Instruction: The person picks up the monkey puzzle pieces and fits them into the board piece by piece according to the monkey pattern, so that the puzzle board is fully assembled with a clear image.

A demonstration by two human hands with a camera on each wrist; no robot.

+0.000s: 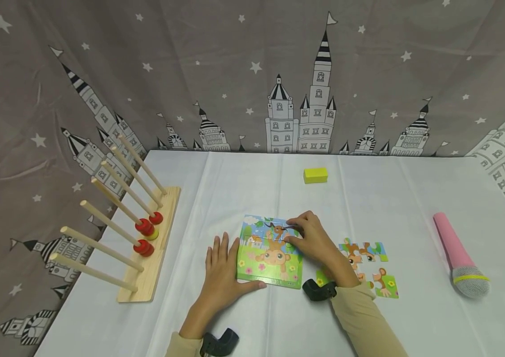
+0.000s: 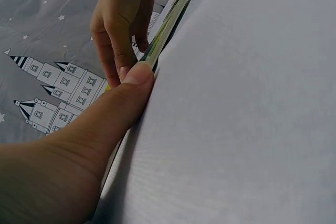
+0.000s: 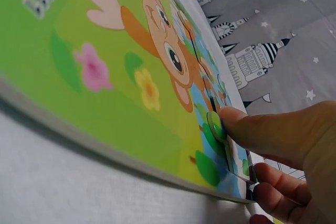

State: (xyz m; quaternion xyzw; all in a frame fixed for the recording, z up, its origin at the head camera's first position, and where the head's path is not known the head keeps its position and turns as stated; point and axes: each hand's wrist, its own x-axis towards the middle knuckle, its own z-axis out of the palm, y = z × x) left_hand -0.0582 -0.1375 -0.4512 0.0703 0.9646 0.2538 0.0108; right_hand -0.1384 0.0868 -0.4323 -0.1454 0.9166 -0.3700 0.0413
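Note:
A square jigsaw puzzle board with a monkey picture on green and blue lies on the white table. Flat along its left side, my left hand has its fingers straight, and the thumb reaches along the board's front edge. In the left wrist view, the left thumb lies at the rim of the board. My right hand is at the board's upper right corner and pinches a puzzle piece with a green leaf on it. The right thumb is on top; some fingers bend round the board's edge.
Several loose puzzle pieces lie right of the board, partly under the right forearm. A yellow block sits behind it. At left stands a wooden peg rack with red and yellow beads. A pink toy microphone lies far right.

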